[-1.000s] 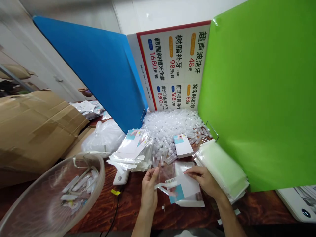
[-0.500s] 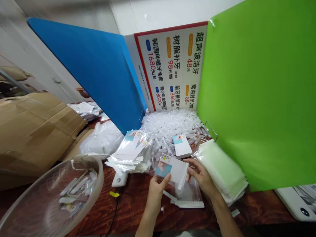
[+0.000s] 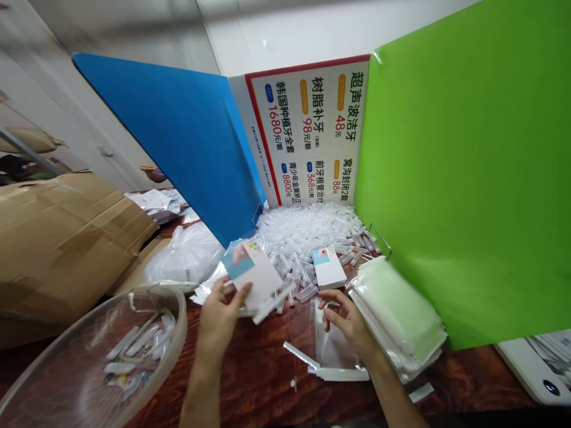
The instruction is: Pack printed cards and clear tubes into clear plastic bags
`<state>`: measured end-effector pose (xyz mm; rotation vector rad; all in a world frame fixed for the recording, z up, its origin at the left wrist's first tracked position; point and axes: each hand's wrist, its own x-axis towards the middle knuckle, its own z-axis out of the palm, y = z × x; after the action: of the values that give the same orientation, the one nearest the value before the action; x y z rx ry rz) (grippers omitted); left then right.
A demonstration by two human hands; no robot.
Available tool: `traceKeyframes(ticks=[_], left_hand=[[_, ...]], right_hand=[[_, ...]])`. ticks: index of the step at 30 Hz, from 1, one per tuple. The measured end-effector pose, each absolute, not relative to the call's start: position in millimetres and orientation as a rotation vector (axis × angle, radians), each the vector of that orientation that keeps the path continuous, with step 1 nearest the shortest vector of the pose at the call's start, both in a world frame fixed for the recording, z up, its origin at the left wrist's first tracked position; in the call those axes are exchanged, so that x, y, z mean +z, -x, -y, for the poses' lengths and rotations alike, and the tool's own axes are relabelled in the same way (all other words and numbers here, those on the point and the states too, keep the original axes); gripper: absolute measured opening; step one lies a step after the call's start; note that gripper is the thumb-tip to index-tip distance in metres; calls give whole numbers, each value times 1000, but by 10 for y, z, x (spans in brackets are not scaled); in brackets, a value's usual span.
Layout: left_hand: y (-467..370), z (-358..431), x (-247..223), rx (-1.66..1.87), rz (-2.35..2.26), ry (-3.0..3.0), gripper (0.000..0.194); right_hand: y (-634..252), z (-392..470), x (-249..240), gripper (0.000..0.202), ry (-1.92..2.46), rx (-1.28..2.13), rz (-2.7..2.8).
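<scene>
Clear plastic (image 3: 256,272) around one flat card (image 3: 261,280), clamped in left hand (image 3: 222,310) over packet pile (image 3: 203,291), cannot tell if touching; one limp bag (image 3: 338,352) below right hand (image 3: 350,321), curled fingers apart; one squared card stack (image 3: 329,271); countless slim tubes (image 3: 312,229).

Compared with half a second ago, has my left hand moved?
Yes. Judged against the small card stack, your left hand has moved left and slightly farther from you, carrying the bagged card with it.
</scene>
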<state>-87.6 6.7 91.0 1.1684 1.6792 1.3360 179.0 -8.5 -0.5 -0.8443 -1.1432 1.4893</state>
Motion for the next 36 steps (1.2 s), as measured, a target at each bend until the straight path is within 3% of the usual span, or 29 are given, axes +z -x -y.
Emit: traceKeyframes(ticks=[2, 5, 8, 11, 14, 18, 21, 27, 36], left_hand=[[1171, -266, 1017, 1337, -1977, -1337, 54], [1520, -559, 1042, 960, -2361, -1657, 36], [1677, -732, 987, 705, -2463, -1940, 29], [1528, -646, 929, 972, -2408, -2105, 30], [1093, -300, 832, 1281, -2194, -2044, 29], [671, 113, 651, 1352, -1899, -2145, 25], [897, 111, 606, 1404, -2002, -2180, 24], [1753, -82, 592, 987, -1841, -2416, 58], [1428, 22, 540, 1063, -1774, -2544, 21]], right_hand=[[-1795, 53, -21, 26, 884, 1459, 1168], [-1793, 22, -39, 21, 928, 1418, 1221], [-1799, 10, -29, 18, 972, 1363, 1295], [-1832, -47, 26, 16, 1054, 1231, 1410], [-1884, -191, 132, 19, 1202, 809, 1571], [-1882, -390, 310, 21, 1321, 369, 1768], [-1760, -433, 411, 19, 1214, 452, 1889], [-1373, -327, 434, 17, 989, 598, 2110], [-1087, -128, 404, 17, 892, 1004, 1894]])
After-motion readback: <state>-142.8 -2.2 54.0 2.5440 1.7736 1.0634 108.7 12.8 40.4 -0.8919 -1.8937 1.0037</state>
